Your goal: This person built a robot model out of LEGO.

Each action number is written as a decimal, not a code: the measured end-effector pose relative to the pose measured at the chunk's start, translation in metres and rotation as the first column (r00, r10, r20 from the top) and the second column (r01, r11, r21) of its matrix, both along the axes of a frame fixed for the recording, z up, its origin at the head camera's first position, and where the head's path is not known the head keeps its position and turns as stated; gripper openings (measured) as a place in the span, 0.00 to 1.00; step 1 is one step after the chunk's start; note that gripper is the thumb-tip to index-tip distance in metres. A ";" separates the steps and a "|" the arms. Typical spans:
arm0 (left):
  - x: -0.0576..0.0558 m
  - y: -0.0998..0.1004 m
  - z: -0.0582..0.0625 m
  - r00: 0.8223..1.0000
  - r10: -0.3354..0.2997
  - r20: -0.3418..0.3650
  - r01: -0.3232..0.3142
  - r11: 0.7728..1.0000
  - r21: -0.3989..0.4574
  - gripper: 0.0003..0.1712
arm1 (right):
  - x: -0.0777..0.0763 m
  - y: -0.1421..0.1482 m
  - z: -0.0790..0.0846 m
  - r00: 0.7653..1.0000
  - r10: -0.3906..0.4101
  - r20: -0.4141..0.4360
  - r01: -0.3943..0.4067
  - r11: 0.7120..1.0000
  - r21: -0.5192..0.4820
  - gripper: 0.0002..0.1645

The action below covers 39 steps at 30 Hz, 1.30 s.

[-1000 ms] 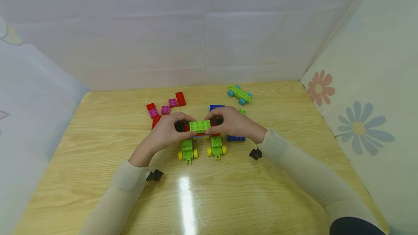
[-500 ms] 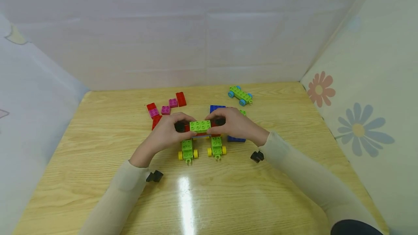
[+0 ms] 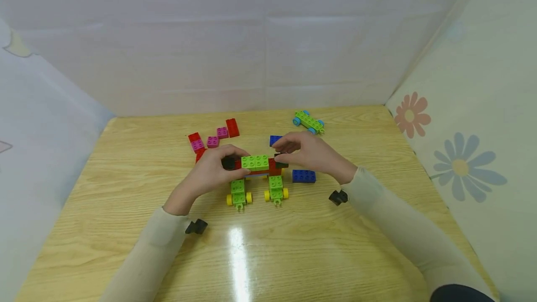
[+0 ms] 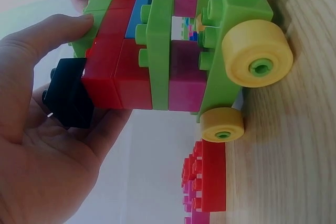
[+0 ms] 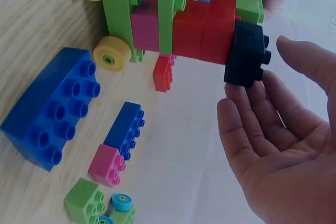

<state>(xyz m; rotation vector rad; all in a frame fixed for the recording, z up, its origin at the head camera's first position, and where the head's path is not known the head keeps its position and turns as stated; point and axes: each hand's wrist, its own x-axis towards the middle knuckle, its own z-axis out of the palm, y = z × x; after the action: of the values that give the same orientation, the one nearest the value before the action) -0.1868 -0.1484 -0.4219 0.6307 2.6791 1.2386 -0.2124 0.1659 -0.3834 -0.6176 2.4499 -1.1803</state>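
A toy-brick vehicle (image 4: 136, 72) stands on two lime bases with yellow wheels (image 4: 257, 53). Red bricks, purple bricks and a blue piece fill its middle. Across the top lies a lime brick layer (image 3: 255, 163), with a black brick (image 4: 68, 90) at the left end and another black brick (image 5: 247, 53) at the right. My left hand (image 3: 211, 169) grips the left end, thumb on the lime layer and fingers behind. My right hand (image 3: 310, 154) is spread beside the right black brick, thumb apart from it; whether its fingertips touch that brick, I cannot tell.
Right of the vehicle lies a blue brick (image 3: 304, 176); a second blue brick (image 3: 275, 140) lies behind my right hand. A lime base with blue wheels (image 3: 309, 120) stands at the back right. Red bricks (image 3: 232, 127) and pink bricks (image 3: 212, 141) lie at the back left.
My right hand has come off the lime layer and moved right, its fingers spreading. The vehicle has shifted slightly left with my left hand, which keeps its grip.
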 end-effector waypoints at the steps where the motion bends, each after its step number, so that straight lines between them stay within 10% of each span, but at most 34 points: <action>1: 0.000 -0.001 0.000 1.000 0.000 0.000 0.000 1.000 -0.002 0.22 | 0.000 0.001 0.001 1.000 -0.005 -0.006 0.005 1.000 -0.001 0.22; 12: -0.001 -0.006 0.000 1.000 -0.002 -0.006 0.002 1.000 -0.016 0.22 | 0.000 0.018 -0.002 0.998 -0.036 -0.055 0.037 0.999 0.017 0.18; 39: 0.009 -0.041 -0.015 0.995 0.074 0.072 -0.076 0.997 0.021 0.26 | 0.004 0.077 -0.069 0.988 -0.124 0.096 0.112 0.986 0.126 0.29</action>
<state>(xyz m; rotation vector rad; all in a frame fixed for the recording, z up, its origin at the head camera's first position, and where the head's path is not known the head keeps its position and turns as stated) -0.1777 -0.1896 -0.4371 0.4834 2.6562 1.2878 -0.2087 0.2432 -0.4519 -0.3716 2.4761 -1.0693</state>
